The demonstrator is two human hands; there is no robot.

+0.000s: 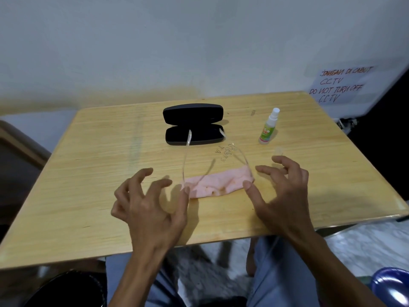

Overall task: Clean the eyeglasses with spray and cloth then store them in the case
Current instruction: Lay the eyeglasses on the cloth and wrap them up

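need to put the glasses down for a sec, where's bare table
Bare wood: the wide left side of the table, left of the case, and the right edge beyond the spray bottle. Crowded: the middle, with the pink cloth, eyeglasses and clear cap.

A: What colours lie on the pale yellow wooden bench (88,173), with its fine brown grain?

B: A black oblong hard case (193,126), black inside too. A soft pink cloth (218,183). Clear, near colourless plastic eyeglasses (188,149).

A: And the small spray bottle (269,127)?

B: White nozzle, green label with red and yellow print.

A: Behind it?

B: A white paper sign (340,85) lettered in red, on a grey-white wall (199,41).
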